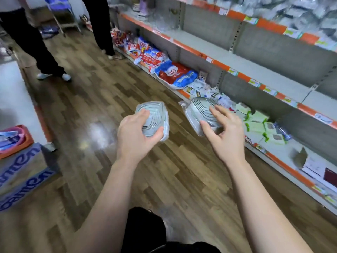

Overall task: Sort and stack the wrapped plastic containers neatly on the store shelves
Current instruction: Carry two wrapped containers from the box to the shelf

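I hold two wrapped stacks of clear plastic containers in front of me over the wooden floor. My left hand grips the left stack, fingers over its top and thumb under its near edge. My right hand holds the right stack, which is tilted with its ribbed face toward me; the thumb presses its lower edge and the fingers spread across its face. The grey store shelves with orange edge strips run along the right.
Red, white and blue bags and green and white packs lie on the bottom shelf. Wrapped goods fill the top shelf. Two people's legs stand ahead on the left. Cardboard boxes sit at the left.
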Tool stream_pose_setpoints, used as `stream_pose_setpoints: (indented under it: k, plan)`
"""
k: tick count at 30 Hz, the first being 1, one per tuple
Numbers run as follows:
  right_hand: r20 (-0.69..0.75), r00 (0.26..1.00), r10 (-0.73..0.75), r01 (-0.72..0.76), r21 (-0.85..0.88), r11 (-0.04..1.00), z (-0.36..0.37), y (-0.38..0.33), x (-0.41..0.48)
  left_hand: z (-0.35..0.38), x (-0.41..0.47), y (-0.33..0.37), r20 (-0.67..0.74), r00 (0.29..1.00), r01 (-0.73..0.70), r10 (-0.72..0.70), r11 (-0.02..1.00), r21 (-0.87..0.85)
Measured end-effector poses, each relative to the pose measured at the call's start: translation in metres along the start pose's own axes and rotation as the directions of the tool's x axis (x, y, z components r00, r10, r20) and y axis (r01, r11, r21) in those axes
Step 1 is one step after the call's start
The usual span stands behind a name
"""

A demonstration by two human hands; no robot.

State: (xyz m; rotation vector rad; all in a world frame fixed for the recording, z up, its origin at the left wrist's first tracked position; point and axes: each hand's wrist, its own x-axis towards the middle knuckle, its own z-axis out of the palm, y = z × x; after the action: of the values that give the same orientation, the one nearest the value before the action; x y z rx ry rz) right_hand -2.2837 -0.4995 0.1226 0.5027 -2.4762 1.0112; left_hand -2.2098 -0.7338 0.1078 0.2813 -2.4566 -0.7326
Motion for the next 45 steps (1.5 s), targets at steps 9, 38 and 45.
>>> stream_pose_setpoints:
  k: [9,38,45]
  plan:
    - [-0.007,1.000,-0.002,0.002,-0.003,1.000,0.151,0.037,0.214,0.081,0.230,-0.097,-0.058,0.998,-0.027,0.028,1.000,0.011]
    - [-0.195,0.975,0.109,-0.107,0.017,0.994,0.385,0.239,0.815,0.393,0.878,-0.177,0.021,0.970,-0.242,0.244,0.968,-0.067]
    - [-0.297,0.929,0.222,-0.239,-0.024,0.971,0.431,0.301,0.914,0.480,1.009,-0.178,0.123,0.936,-0.308,0.331,0.935,-0.174]
